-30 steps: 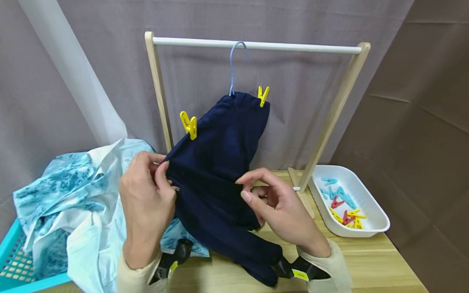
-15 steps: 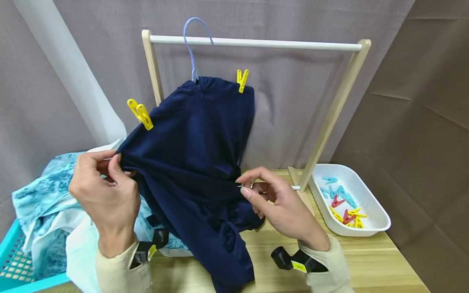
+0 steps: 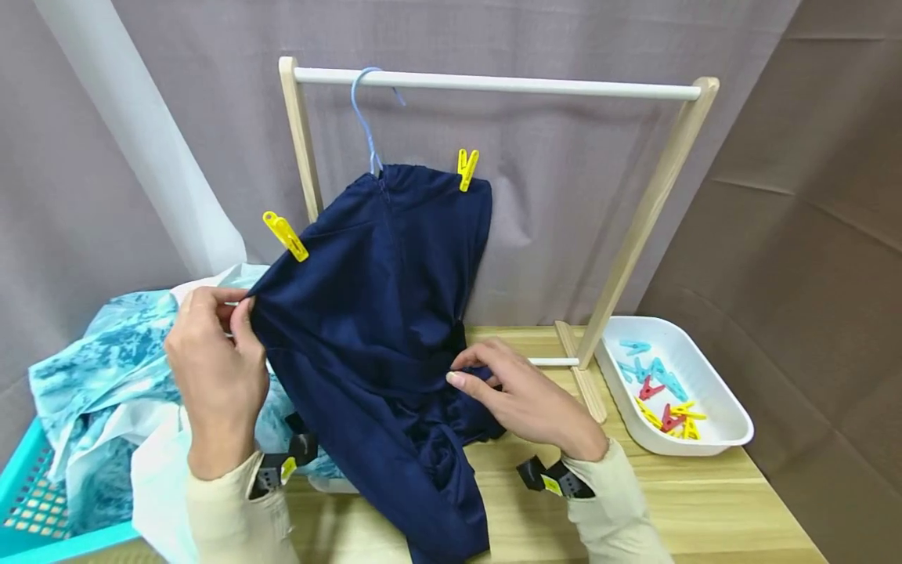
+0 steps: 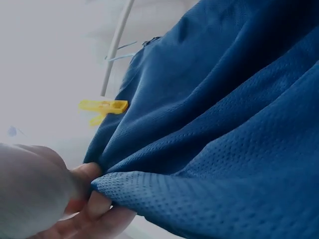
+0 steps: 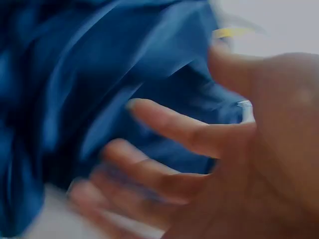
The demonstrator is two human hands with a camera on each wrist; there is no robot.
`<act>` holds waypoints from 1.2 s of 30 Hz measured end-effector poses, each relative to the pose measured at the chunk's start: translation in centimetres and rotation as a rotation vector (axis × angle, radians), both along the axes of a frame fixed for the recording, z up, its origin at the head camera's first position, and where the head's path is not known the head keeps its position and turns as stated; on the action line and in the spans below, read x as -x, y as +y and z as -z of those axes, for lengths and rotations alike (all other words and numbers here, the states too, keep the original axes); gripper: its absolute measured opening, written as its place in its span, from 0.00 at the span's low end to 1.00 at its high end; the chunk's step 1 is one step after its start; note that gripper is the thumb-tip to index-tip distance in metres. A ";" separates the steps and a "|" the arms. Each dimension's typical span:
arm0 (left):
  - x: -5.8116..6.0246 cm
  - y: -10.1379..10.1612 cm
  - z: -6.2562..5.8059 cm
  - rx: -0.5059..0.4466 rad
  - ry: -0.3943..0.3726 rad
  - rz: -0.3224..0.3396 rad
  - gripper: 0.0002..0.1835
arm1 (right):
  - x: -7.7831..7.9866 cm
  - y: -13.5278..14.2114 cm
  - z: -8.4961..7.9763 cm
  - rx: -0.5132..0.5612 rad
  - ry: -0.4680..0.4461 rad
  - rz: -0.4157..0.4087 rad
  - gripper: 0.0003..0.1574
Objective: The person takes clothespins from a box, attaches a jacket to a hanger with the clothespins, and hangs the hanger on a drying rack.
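Navy and softly creased, the garment is hanging below the left half of the rail. The left hand is pinching its left edge below a yellow clothespin; the right hand is hovering by its right side, loosely parted, seemingly gripping nothing. Likely it is handling as light, limp cloth, suiting fingertip pinches along edges.

On the bench, at the right, a white tray is set, in which blue pegs, red pegs and yellow pegs are scattered. At the left, a turquoise basket is heaped with blue-and-white patterned cloth. The background is formed by a grey curtain and creased brown fabric.
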State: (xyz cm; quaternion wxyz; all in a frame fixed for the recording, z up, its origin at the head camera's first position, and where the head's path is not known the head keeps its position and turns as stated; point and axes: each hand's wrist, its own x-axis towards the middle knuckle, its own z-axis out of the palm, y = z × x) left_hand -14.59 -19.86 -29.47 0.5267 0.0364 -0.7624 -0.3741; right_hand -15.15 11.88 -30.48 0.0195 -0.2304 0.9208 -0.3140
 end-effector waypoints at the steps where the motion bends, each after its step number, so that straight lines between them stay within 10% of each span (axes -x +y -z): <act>1: 0.0 0.0 0.0 -0.004 -0.004 0.007 0.07 | 0.1 0.0 0.4 -0.044 -0.014 0.017 0.33; 7: -0.3 -0.1 -0.3 -0.026 0.003 -0.011 0.07 | 1.0 -1.3 3.9 -0.249 -0.212 -0.022 0.86; 14: -0.6 0.0 -0.4 -0.018 0.031 -0.034 0.08 | 1.5 -5.5 7.8 -0.398 -0.235 0.007 1.00; 24: -0.4 0.5 -0.7 -0.022 0.005 -0.018 0.07 | 4.3 -6.4 10.6 -0.428 0.172 0.170 0.72; 31: -0.4 0.5 -0.5 -0.002 -0.034 -0.015 0.07 | 6.7 -3.1 9.1 -0.069 0.298 0.231 0.34; 36: -0.4 0.4 -0.5 -0.004 -0.045 -0.018 0.07 | 6.7 -1.8 7.0 0.070 0.305 0.270 0.29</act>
